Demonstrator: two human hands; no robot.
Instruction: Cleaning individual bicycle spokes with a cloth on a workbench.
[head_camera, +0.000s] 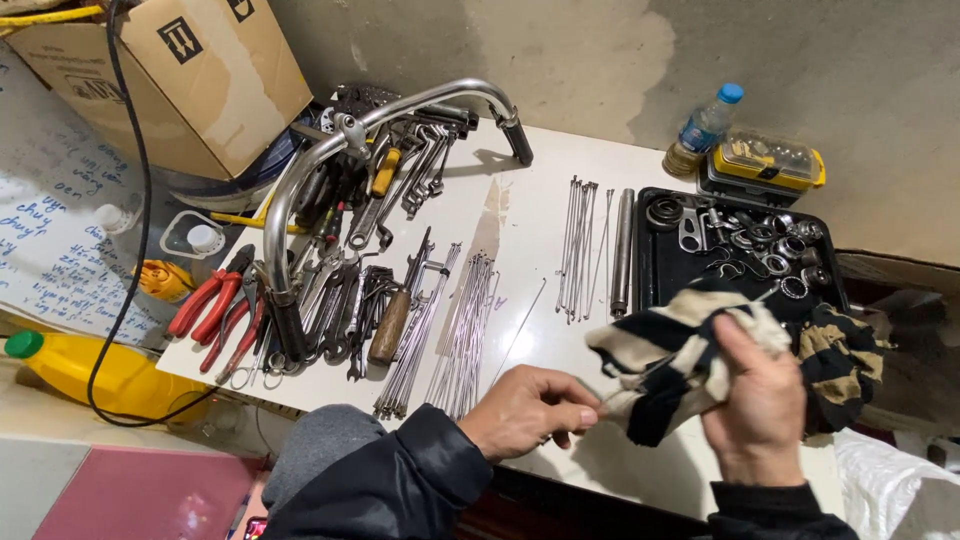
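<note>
The right hand (762, 400) grips a striped rag (690, 360) at 5 o'clock on the bench (540, 200); the left hand (530, 410) pinches a thin spoke (592, 407) running into it. Judging by the spoke bundles (462, 335) at 7 and 12 o'clock, wiping is partway done.

The person's right hand (760, 405) grips a black-and-cream striped rag (680, 365) bunched over the near edge of a white table (540, 210). The left hand (530, 410) pinches something thin at the rag's left edge; what it is cannot be made out. Just beyond the left hand lie bundles of bicycle spokes (460, 335), with a second loose group (582, 245) farther back beside a metal tube (622, 250). A black tray (650, 270) of bearings and rings sits behind the rag. To the left, a chrome handlebar (330, 150) arches over wrenches (400, 180), a wooden-handled tool (388, 328) and red-handled pliers (215, 300).
</note>
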